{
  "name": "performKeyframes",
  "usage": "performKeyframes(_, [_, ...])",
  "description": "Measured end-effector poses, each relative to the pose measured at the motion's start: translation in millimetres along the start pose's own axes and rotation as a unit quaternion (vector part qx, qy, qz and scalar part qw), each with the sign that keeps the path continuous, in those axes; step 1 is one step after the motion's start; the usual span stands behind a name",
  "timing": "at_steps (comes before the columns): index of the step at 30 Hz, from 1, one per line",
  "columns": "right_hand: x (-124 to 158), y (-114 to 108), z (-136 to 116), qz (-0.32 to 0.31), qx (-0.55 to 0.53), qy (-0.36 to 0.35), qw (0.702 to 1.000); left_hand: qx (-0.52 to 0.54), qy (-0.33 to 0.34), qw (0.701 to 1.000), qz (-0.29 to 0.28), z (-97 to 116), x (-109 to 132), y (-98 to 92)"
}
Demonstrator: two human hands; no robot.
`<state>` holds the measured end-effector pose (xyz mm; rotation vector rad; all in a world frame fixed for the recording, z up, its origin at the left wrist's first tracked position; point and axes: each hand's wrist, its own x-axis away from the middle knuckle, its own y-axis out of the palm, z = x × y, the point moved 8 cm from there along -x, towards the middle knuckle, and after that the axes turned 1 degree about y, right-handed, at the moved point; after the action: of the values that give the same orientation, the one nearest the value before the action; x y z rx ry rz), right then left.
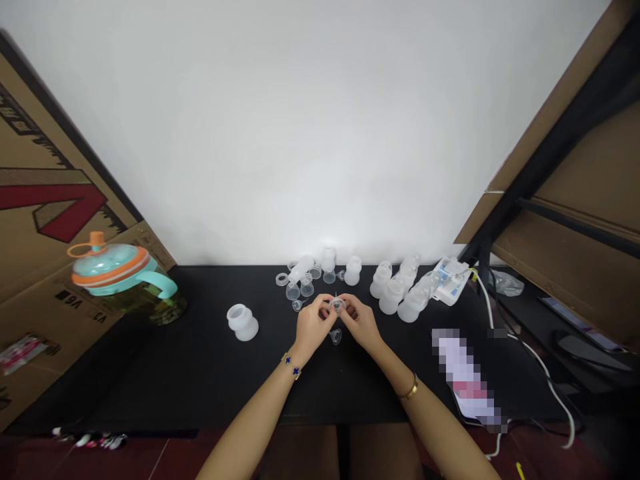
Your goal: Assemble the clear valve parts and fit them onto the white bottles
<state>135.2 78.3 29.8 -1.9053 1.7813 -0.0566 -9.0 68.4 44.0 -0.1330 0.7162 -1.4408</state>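
My left hand (315, 323) and my right hand (361, 323) meet over the middle of the black table, their fingers closed round a small clear ring-shaped part (338, 304). Just below them on the table lies a clear nipple-like piece (335, 337). To the left stands an open white bottle (243, 323). Behind my hands are loose clear caps (293, 290), a ring (282, 279) and white bottles (353, 271). Several bottles with clear tops (411, 305) are grouped to the right.
A large jug (120, 280) with a turquoise lid stands at the left by a cardboard box (50, 320). On the right are a power strip (450, 280), a white cable (545, 373) and a phone (467, 380). The white wall (320, 133) rises behind the table (200, 380).
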Motion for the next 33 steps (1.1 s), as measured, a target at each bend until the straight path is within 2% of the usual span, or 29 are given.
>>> performKeyframes(12, [-1.3,-0.1,3.2,0.000,-0.016,0.002,1.000,-0.032,0.031,0.999,-0.013,1.9,1.4,2.5])
performKeyframes(20, [-1.4,2.3,3.3,-0.012,-0.017,-0.010,1.000,-0.035,0.004,0.999,-0.030,-4.3,-0.1,4.6])
performKeyframes(33, [-0.3,3.5,2.1,-0.024,-0.013,-0.017,0.999,-0.029,0.018,0.999,-0.034,-3.2,-0.3,5.8])
